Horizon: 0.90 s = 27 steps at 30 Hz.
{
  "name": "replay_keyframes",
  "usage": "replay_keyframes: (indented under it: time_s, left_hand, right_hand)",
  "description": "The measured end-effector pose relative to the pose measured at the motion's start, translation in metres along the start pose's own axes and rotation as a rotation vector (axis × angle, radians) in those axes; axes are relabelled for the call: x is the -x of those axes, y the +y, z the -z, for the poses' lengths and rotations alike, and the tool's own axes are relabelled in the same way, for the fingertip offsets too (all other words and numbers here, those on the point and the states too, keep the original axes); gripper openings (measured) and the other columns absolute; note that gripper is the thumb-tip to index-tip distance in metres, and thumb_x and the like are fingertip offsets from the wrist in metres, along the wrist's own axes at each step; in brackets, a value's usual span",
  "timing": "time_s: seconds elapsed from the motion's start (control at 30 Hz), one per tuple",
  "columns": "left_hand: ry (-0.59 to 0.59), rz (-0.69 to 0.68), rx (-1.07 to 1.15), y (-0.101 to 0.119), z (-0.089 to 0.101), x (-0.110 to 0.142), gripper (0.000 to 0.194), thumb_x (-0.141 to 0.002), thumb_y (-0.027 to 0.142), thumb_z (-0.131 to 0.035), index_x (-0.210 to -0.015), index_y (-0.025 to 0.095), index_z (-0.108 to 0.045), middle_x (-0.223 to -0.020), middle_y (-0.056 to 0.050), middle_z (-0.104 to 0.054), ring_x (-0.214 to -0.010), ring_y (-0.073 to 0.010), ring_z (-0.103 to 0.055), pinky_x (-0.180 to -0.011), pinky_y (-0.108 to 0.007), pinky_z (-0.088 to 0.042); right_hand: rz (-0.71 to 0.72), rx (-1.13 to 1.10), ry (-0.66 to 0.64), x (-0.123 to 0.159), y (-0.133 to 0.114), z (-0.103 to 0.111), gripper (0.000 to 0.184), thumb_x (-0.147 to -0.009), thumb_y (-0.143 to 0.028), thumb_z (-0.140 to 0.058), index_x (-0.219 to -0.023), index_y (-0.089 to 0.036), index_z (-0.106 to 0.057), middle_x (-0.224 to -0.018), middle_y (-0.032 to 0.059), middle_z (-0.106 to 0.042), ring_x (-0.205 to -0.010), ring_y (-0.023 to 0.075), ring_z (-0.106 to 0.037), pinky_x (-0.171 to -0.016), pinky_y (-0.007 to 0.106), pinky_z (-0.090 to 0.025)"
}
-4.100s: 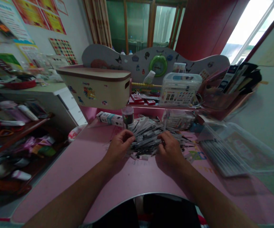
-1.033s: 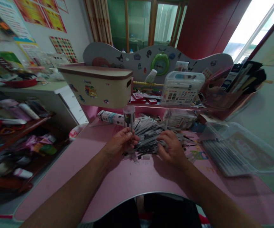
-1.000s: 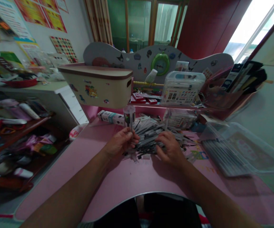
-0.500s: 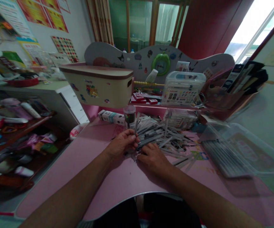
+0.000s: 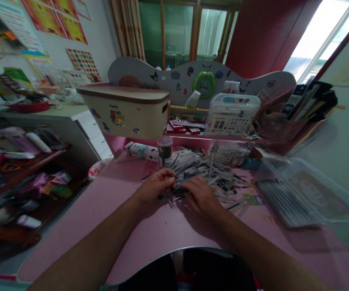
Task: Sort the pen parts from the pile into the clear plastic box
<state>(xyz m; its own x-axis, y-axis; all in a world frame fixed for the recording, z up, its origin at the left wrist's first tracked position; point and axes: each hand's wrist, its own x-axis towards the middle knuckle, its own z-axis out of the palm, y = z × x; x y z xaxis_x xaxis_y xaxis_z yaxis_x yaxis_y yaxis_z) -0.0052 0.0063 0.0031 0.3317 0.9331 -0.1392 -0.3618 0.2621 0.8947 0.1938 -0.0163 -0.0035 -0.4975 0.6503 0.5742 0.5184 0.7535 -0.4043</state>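
Observation:
A loose heap of slim, clear and grey pen-like sticks (image 5: 197, 163) lies on the pink desk. My left hand (image 5: 156, 185) is at the heap's near left edge, thumb and fingers pinched together; whatever is between them is too small to make out. Close beside it, my right hand (image 5: 203, 196) curls its fingers down at the front of the heap. Its fingertips are partly hidden, and I cannot make out what they hold. Small dark and clear pieces (image 5: 171, 199) lie on the desk between the hands. Behind the left hand stands a clear cup (image 5: 165, 148) with dark contents.
At right, a clear plastic box (image 5: 322, 194) stands by a tray of neatly rowed sticks (image 5: 289, 204). A long printed carton (image 5: 141, 150) lies at back left. The shelf above bears a cream bin (image 5: 126, 113), a clear handled case (image 5: 233, 115) and a green clock (image 5: 204, 85).
The clear stick standing upright in my left fingers no longer shows there. My right hand has lifted slightly and shifted right, its fingers now at the heap's front edge.

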Motion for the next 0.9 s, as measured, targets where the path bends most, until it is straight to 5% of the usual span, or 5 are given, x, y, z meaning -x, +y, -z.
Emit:
replay_keyframes:
  time_s: [0.17,0.3,0.9]
  left_hand:
    - [0.015,0.028,-0.064,0.001,-0.005,0.003,0.021,-0.073,0.023,-0.08,-0.086,0.017,-0.064,-0.066,0.002,-0.061,-0.054,-0.0081,-0.052,-0.051,-0.018,-0.04]
    - [0.01,0.073,-0.071,0.001,-0.01,0.008,0.02,-0.075,0.022,-0.079,-0.087,0.018,-0.063,-0.07,0.002,-0.06,-0.059,-0.0101,-0.057,-0.052,-0.019,-0.042]
    - [0.002,0.054,-0.101,-0.002,-0.008,0.006,0.016,-0.078,0.019,-0.075,-0.087,0.018,-0.062,-0.07,0.002,-0.061,-0.061,-0.0103,-0.059,-0.056,-0.02,-0.042]
  right_hand:
    - [-0.325,-0.253,0.305,-0.004,0.018,0.022,0.015,-0.093,-0.021,-0.054,-0.094,-0.021,-0.068,-0.093,0.0056,-0.065,-0.09,0.0207,-0.059,-0.081,0.034,-0.047]
    - [-0.566,-0.592,0.432,-0.004,0.029,0.028,0.015,-0.087,-0.033,-0.061,-0.094,-0.021,-0.066,-0.075,-0.0002,-0.061,-0.068,0.016,-0.057,-0.065,0.029,-0.047]
    - [-0.66,-0.724,0.426,-0.004,0.032,0.028,0.022,-0.077,-0.036,-0.071,-0.092,-0.02,-0.071,-0.077,0.0012,-0.065,-0.07,0.016,-0.058,-0.066,0.028,-0.047]
